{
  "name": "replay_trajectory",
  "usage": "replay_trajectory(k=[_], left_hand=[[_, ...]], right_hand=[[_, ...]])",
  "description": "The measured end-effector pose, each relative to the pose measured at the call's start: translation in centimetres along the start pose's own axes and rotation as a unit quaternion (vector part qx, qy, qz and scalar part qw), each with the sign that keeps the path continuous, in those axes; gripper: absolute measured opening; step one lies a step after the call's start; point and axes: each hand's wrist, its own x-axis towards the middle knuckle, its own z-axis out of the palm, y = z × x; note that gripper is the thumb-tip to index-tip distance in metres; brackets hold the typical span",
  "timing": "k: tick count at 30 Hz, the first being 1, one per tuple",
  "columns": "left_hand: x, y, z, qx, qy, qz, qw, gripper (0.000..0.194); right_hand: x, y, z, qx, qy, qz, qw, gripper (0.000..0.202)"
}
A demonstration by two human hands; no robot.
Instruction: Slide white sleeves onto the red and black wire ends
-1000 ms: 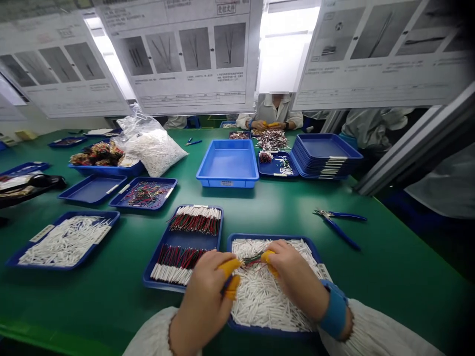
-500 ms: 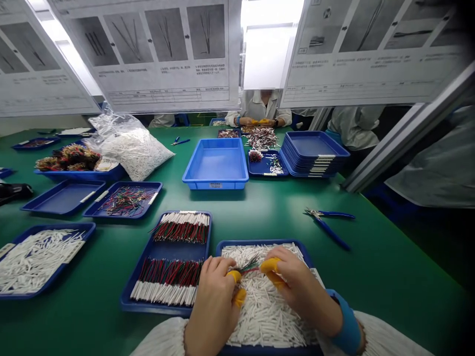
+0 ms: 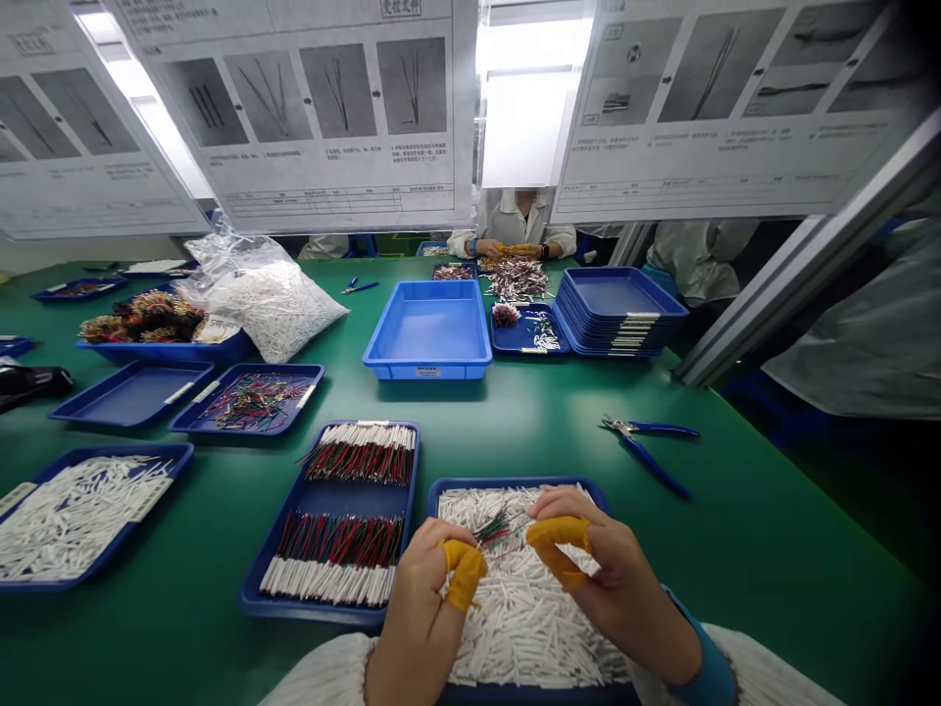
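Yellow covers wrap the thumb and forefinger of both hands. My left hand (image 3: pixel 433 598) is pinched at the left part of a blue tray full of white tubes (image 3: pixel 536 628); what its fingertips hold is too small to make out. My right hand (image 3: pixel 595 559) is over the same tray, thumb and forefinger curved into a loop, with thin strands near its fingertips. Between the hands, red, green and black wires (image 3: pixel 496 529) lie over the tubes. Left of them, a blue tray (image 3: pixel 353 498) holds two rows of red, black and green wires with white tubes on their ends.
Blue-handled cutters (image 3: pixel 651 451) lie at the right. Beyond are a light blue bin (image 3: pixel 427 328), stacked trays (image 3: pixel 623 294) and a bag of white tubes (image 3: pixel 272 304). Trays of tubes (image 3: pixel 74 510) and wires (image 3: pixel 257 397) sit at left. A person (image 3: pixel 515 221) sits opposite.
My left fingers have drawn together into a pinch and cover less of the wires. My right hand has shifted slightly right, its thumb and forefinger forming a wider loop. The view has tilted up slightly.
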Motion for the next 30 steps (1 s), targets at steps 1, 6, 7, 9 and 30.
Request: replay_trajectory(k=[1, 6, 7, 9, 30], left_hand=[[0.0, 0.0, 0.0, -0.019, 0.001, -0.01, 1.0, 0.022], [0.0, 0.1, 0.4, -0.105, 0.002, -0.061, 0.993, 0.019], [0.0, 0.1, 0.5, -0.118, 0.007, -0.068, 0.991, 0.018], [-0.1, 0.1, 0.6, -0.133, 0.017, -0.078, 0.988, 0.017], [-0.4, 0.4, 1.1, -0.104, -0.049, -0.077, 0.99, 0.013]], right_hand=[[-0.1, 0.0, 0.0, 0.005, 0.0, -0.001, 1.0, 0.031], [-0.7, 0.6, 0.5, 0.089, 0.08, 0.169, 0.978, 0.03], [-0.8, 0.7, 0.6, 0.128, 0.102, 0.213, 0.963, 0.034], [-0.9, 0.8, 0.8, 0.215, 0.107, 0.284, 0.928, 0.039], [0.1, -1.2, 0.8, 0.299, 0.048, 0.325, 0.896, 0.007]])
